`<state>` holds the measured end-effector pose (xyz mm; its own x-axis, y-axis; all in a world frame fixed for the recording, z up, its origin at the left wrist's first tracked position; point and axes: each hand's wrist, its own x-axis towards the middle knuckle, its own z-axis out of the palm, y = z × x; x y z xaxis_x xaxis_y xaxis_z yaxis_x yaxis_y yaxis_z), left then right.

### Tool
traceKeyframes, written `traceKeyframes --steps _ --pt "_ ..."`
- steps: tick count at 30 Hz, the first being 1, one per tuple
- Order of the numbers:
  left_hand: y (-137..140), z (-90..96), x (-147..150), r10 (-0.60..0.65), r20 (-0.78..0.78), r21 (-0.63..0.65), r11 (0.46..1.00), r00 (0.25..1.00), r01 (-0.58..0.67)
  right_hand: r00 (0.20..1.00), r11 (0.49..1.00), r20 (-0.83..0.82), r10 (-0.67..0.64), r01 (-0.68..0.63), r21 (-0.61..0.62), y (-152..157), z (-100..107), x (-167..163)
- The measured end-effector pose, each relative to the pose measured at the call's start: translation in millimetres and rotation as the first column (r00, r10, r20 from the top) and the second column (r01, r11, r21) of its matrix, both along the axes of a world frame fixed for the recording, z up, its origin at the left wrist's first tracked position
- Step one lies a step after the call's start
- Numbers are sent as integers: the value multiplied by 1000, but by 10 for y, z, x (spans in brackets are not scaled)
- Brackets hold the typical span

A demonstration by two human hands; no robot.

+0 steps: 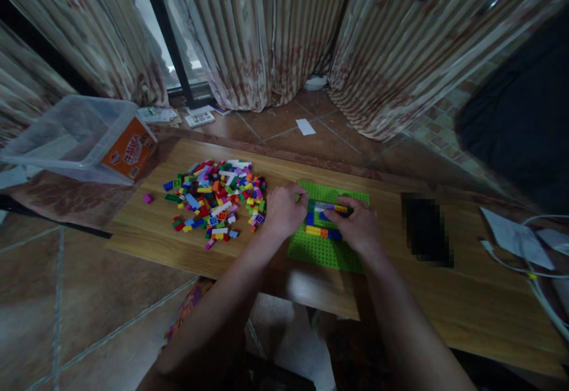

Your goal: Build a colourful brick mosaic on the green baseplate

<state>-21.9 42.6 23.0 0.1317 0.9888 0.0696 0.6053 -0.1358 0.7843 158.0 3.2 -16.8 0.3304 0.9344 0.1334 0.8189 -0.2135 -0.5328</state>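
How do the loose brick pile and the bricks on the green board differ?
Layout: the loose brick pile is scattered at all angles; the board bricks sit in straight rows.
Count: the loose brick pile has many more pieces than the board bricks show.
Support: the loose brick pile lies on the wooden table, the board bricks on the green board.
Shared: both mix colors, blue and yellow included.

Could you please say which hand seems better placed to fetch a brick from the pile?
Probably the left hand: it is nearer the brick pile, while the right hand is farther, over the green board.
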Motion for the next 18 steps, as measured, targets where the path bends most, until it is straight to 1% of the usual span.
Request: traceKeyframes --steps 4,9,12,15,18 --pt "9 -3 -70 -3 21 18 1000 1000 3 999 1000 -32 -29 28 -13 12 -29 11" --pt "15 -13 -166 2 88 23 1000 996 -4 999 999 -47 -18 20 25 18 -74 29" --pt "23 -15 -224 31 143 46 998 989 -38 999 999 -49 -16 18 41 17 -85 29" --pt "39 -13 -286 34 181 83 995 983 -50 998 999 -66 -10 12 30 14 -77 30" --pt "66 -20 -345 48 216 86 994 975 -68 995 1000 -96 -3 4 16 10 -36 52"
